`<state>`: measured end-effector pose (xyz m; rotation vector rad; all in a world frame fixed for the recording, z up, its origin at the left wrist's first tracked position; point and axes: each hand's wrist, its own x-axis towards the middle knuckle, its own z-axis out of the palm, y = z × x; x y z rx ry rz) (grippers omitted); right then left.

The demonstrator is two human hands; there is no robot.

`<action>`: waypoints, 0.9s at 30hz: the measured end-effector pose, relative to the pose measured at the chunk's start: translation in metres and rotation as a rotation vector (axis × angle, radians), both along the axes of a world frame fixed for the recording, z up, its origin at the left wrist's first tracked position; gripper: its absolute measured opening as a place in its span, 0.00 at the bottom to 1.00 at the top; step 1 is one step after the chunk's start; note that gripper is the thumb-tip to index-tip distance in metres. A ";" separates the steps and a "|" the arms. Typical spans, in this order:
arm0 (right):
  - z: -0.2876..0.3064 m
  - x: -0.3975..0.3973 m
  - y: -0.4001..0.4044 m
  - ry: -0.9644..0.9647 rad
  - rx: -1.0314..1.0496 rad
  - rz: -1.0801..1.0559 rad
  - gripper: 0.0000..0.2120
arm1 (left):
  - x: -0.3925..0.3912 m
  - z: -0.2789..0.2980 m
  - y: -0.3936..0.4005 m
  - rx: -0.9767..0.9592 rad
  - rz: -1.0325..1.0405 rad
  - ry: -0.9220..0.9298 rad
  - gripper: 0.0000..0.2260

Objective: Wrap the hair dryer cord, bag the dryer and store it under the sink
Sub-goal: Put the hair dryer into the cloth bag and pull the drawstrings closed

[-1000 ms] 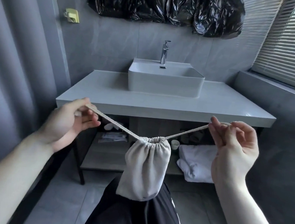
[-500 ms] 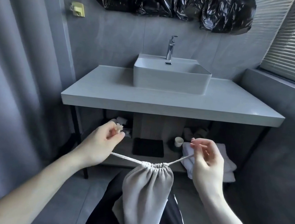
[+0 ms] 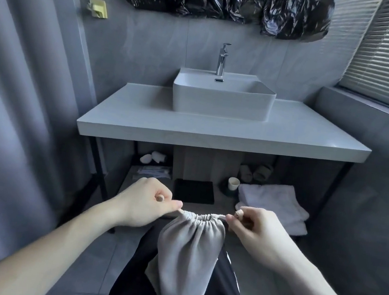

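Note:
A beige drawstring bag (image 3: 188,257) hangs in front of me, bulging and cinched at the top; the hair dryer is hidden inside it. My left hand (image 3: 144,202) pinches the drawstring at the bag's left top corner. My right hand (image 3: 255,228) pinches the drawstring at the right top corner. A small bead at the cord's end shows in each hand. The bag hangs level with the front edge of the shelf (image 3: 221,203) under the sink (image 3: 222,101).
The white counter (image 3: 288,134) juts out above the shelf. On the shelf lie a black flat item (image 3: 194,191), a small cup (image 3: 233,183), folded white towels (image 3: 272,206), slippers (image 3: 255,172) and small packets (image 3: 154,170). Black frame legs (image 3: 98,172) stand at both sides.
Both hands have come down and together along the drawstrings, from wide apart at counter height to the bag's mouth at shelf height. The bag has dropped lower.

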<state>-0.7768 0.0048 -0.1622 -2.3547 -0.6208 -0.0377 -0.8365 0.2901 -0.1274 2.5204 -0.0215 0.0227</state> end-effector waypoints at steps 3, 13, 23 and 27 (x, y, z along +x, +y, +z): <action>0.006 -0.001 -0.006 0.026 0.083 0.045 0.20 | 0.001 0.004 0.000 -0.087 0.019 0.015 0.29; 0.026 0.008 -0.011 0.057 0.409 -0.026 0.21 | 0.002 0.028 0.013 -0.226 0.028 -0.110 0.29; 0.022 0.007 -0.008 0.131 0.483 0.071 0.21 | 0.000 0.032 0.011 -0.267 0.054 -0.130 0.28; 0.018 0.010 -0.002 0.127 0.378 0.048 0.19 | -0.001 0.031 0.005 -0.305 0.049 -0.129 0.27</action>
